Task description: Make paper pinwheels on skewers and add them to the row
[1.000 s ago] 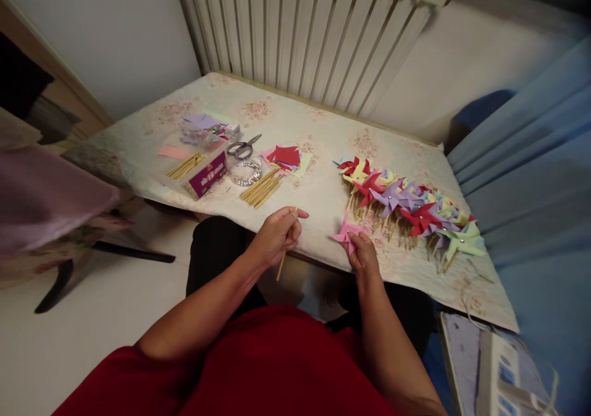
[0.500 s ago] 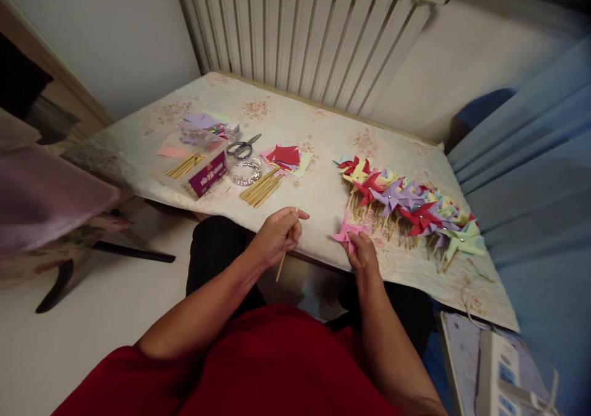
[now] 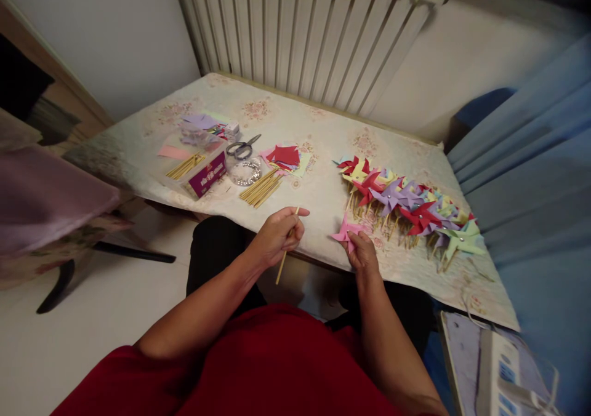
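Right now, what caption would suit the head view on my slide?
Left hand with a thin stick, right hand with a pink paper pinwheel, near many colourful pinwheels.

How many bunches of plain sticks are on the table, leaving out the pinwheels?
2: one bunch in the purple-labelled clear box, another bunch in front of the coloured paper. More could be hidden behind the box. The left hand holds a single stick.

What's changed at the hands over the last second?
Slight change only: the left hand has shifted its grip on the stick, baring more of it. Nothing was taken or let go. The right hand still holds the pink pinwheel; the pinwheel row looks unmoved.
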